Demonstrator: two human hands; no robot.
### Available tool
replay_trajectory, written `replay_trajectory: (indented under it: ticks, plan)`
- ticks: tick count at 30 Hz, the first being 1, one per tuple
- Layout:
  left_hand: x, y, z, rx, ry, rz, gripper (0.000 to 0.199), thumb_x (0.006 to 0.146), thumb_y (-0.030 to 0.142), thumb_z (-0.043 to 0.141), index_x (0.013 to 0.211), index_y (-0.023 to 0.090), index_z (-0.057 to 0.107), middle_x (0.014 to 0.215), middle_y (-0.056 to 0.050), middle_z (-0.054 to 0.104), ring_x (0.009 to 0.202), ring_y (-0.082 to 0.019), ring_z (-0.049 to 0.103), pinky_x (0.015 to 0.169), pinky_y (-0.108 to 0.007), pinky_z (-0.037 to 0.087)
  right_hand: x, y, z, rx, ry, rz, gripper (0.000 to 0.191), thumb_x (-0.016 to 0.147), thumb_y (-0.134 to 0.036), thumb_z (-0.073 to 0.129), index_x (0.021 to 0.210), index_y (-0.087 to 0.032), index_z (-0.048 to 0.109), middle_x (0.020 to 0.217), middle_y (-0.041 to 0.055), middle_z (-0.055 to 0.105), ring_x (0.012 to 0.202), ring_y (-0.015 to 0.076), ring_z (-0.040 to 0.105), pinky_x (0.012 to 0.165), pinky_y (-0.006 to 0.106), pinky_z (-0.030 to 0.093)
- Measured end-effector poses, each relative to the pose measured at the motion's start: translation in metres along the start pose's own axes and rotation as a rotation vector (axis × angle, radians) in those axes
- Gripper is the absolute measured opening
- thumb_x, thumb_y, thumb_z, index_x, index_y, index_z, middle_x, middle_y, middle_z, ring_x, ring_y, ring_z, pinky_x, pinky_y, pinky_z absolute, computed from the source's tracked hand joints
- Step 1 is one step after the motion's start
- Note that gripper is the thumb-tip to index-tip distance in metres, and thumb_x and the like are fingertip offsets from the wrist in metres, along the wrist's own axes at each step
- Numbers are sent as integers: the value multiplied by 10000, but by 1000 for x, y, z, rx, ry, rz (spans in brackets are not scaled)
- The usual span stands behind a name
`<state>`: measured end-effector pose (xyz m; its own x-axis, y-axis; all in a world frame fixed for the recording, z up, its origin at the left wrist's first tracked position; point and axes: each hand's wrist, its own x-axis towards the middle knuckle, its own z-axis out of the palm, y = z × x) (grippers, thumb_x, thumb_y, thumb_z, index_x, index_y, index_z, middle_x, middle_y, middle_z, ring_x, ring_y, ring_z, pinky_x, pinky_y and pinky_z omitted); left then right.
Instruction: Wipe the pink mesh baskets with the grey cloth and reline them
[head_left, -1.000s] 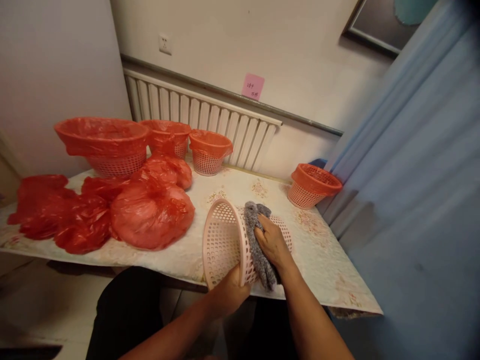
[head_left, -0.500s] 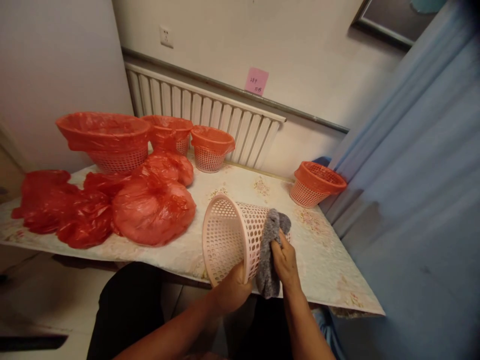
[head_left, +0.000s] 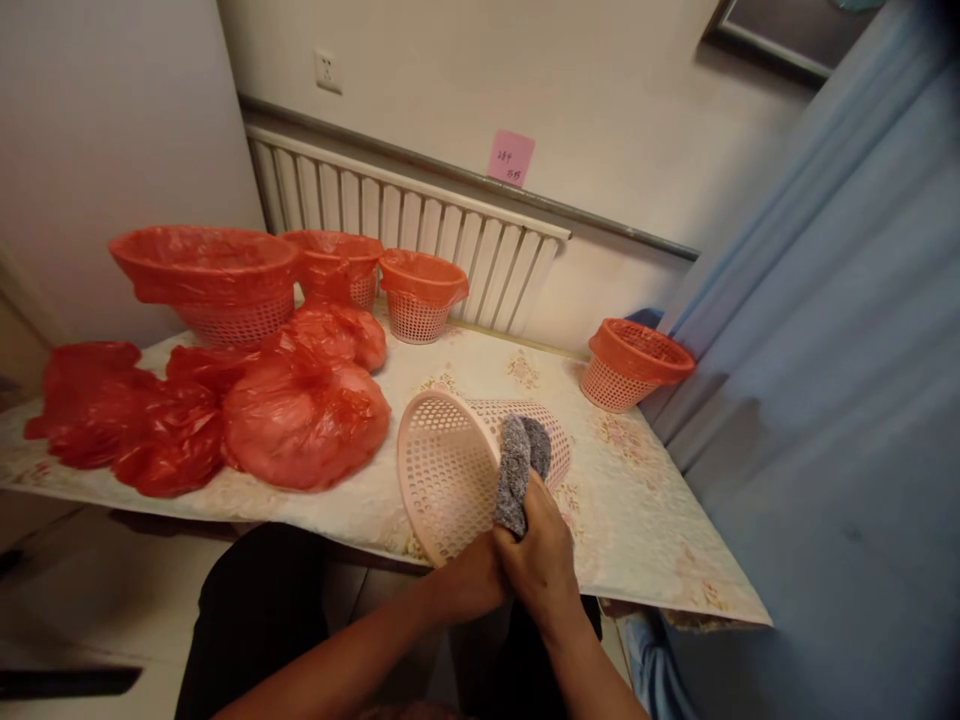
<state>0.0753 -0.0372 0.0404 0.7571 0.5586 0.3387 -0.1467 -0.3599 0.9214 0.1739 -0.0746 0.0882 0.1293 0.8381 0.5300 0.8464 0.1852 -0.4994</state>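
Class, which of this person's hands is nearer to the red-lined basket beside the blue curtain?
Right. The right hand, gripping the grey cloth, is left of the red-lined basket on the wearer's side; the left hand, at the rim of the unlined basket, is farther left.

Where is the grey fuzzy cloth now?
Right of centre in the head view, the cloth is in the right hand, at the outer side of the pale pink plastic basket.
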Motion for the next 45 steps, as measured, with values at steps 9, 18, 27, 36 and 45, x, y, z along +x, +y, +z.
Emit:
replay_trajectory:
  ticks: [9,18,27,36,45]
  plan:
    - [-9,34,-67,395,575,-39,289,849,231,516,1129,168,555,1044,-88,659,932,-193,643,852,-336,518,-1,40,-33,88,58,136,304,815,-241,489,1091,-218,615,997,51,677,916,216,619,779,286,486]
    - [23,23,-124,1030,478,41,203,895,216,469,1074,155,542,1055,-104,593,1020,-233,551,882,-391,472,0,93,-59,-5,41,130,256,836,-309,504,1046,-219,619,955,46,669,857,218,606,738,304,469]
    - [14,17,-111,1025,325,65,138,892,184,412,775,195,485,758,3,514,695,-147,484,644,-262,397,16,91,-62,-319,102,74,170,852,-304,441,905,-197,562,853,64,594,818,234,529,738,351,408]
    - [3,10,-98,1029,391,11,144,881,151,396,758,211,441,748,2,516,699,-153,499,645,-261,399,45,37,-36,-423,151,-203,206,921,-231,385,1027,-172,551,937,99,596,918,239,498,853,404,346]
    - [-10,-3,-100,998,426,-6,130,893,155,394,785,212,438,777,-6,514,717,-158,504,655,-266,402,56,43,-60,-60,-51,-254,309,878,-258,497,1177,-216,562,1319,95,533,1205,237,487,1015,431,357]
